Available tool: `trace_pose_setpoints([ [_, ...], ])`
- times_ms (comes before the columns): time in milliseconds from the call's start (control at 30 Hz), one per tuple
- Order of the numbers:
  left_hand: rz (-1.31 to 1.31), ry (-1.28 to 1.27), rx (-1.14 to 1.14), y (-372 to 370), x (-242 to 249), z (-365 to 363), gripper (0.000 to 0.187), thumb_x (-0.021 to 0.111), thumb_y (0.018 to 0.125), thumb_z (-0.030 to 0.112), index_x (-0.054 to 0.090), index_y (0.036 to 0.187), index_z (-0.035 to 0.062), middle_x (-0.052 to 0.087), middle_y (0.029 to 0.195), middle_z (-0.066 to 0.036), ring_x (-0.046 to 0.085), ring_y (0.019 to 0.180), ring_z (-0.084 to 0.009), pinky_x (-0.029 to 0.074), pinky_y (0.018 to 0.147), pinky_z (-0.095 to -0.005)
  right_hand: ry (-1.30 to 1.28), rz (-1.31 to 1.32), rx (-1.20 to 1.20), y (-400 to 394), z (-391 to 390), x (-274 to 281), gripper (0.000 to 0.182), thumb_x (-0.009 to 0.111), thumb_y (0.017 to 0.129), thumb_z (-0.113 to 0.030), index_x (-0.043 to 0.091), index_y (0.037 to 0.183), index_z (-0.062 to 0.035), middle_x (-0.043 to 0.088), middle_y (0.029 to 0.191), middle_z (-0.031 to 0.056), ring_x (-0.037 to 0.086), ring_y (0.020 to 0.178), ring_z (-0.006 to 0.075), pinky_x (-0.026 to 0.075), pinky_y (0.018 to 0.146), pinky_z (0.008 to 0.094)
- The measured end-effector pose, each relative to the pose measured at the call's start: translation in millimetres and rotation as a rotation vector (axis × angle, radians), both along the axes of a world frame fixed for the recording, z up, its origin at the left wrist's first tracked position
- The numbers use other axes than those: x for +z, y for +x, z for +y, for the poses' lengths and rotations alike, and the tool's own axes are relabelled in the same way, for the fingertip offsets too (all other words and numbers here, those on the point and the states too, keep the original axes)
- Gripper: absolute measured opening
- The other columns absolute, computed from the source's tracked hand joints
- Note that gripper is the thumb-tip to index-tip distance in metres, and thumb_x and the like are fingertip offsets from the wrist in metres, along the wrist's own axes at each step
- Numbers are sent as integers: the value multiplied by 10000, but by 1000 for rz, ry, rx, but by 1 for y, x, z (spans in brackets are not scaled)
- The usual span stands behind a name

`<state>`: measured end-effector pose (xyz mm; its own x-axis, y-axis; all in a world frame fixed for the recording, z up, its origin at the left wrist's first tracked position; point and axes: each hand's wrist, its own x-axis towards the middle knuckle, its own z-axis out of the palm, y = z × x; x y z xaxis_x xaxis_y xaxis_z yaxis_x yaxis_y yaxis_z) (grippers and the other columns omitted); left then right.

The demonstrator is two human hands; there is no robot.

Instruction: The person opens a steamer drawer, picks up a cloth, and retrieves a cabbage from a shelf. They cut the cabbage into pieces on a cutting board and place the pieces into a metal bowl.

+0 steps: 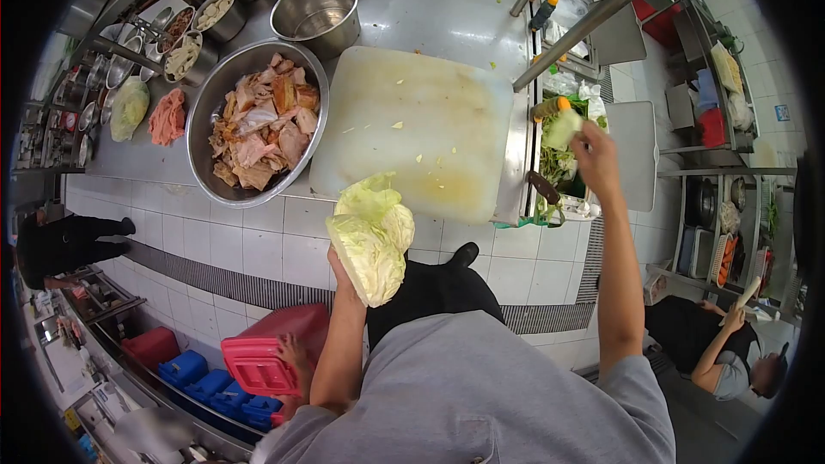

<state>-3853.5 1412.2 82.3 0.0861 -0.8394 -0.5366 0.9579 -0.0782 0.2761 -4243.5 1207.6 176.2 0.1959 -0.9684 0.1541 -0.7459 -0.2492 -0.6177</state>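
- A person's left hand (pixel 339 268) grasps a lettuce-like head (pixel 371 245) from beneath, fingers largely hidden, before the desk's near edge; its top overlaps the cutting board's near-left corner in view.
- The leafy head shows pale yellow-green, its outer leaves loose and ruffled at the top, layers packed tighter below.
- At right, the right hand (pixel 595 153) pinches a pale green piece (pixel 563 130) above greens (pixel 593 105) beside the desk.
- The cutting board (pixel 412 112), dotted with small scraps, spans the desk's middle, offering a broad, low surface between the hands.
- Left of the board, a large steel bowl (pixel 195 142) of browned and pink meat chunks (pixel 262 129) raises a high rim, limiting sideways room.
- Beyond, a smaller steel bowl (pixel 315 13) stands near the board's far-left corner; the steel desk (pixel 430 4) stretches toward the metal posts at right.
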Motion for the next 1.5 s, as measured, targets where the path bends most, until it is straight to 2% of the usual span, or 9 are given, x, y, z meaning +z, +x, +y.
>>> trace_pose_setpoints([
  [133,-15,-19,-25,3,-2,19,549,373,974,396,485,1331,-6,585,1241,-208,618,1078,-369,541,903,-484,-168,390,-128,-32,11,0,295,653,815,-5,639,1109,-23,648,1064,160,620,1000,343,498,857,395],
  [333,-75,10,-7,10,14,47,553,374,976,400,485,1332,-7,586,1237,-205,619,1081,-359,543,899,-476,-217,21,216,133,9,-62,309,498,832,13,616,1117,-2,614,1190,184,581,1097,369,467,949,422],
  [567,-130,98,39,27,9,78,565,374,970,415,475,1353,11,578,1261,-201,609,1101,-369,529,923,-480,-265,321,607,347,28,-136,692,372,979,-561,353,1483,-86,316,1553,112,258,1440,329,188,1160,557],
  [700,-69,49,13,41,13,82,574,373,967,423,468,1361,16,572,1271,-201,605,1109,-371,528,925,-483,-168,295,422,309,29,-145,797,415,933,-638,310,1504,-92,300,1558,125,226,1452,339,118,1174,568],
  [833,2,-26,18,49,20,82,584,372,964,431,461,1369,20,567,1280,-202,601,1116,-374,527,926,-487,180,148,-330,154,39,-146,862,477,918,-621,272,1510,-29,232,1580,194,196,1466,360,169,1159,570],
  [900,42,-51,6,48,24,85,588,371,963,435,458,1373,23,564,1285,-202,599,1120,-375,526,927,-489,-68,741,-554,122,45,-106,852,470,933,-599,273,1499,8,245,1571,210,201,1466,354,195,1153,564],
  [1167,-33,-29,-56,64,38,73,603,366,957,450,438,1398,45,547,1312,-201,582,1148,-382,516,938,-502,31,425,584,214,109,-114,852,478,928,-590,268,1496,8,261,1567,194,208,1461,352,149,1173,551],
  [1300,-58,-66,-59,67,39,79,598,371,956,437,432,1404,45,547,1313,-200,584,1145,-383,515,939,-502,-22,571,-534,151,49,-139,864,446,934,-611,230,1517,-11,215,1579,213,183,1471,354,137,1179,541],
  [1500,-79,-12,-48,71,38,86,599,372,950,423,441,1397,31,553,1308,-206,586,1142,-386,513,943,-501,-161,319,176,283,-9,-99,831,390,956,-610,223,1525,-28,192,1601,157,131,1487,336,108,1186,544],
])
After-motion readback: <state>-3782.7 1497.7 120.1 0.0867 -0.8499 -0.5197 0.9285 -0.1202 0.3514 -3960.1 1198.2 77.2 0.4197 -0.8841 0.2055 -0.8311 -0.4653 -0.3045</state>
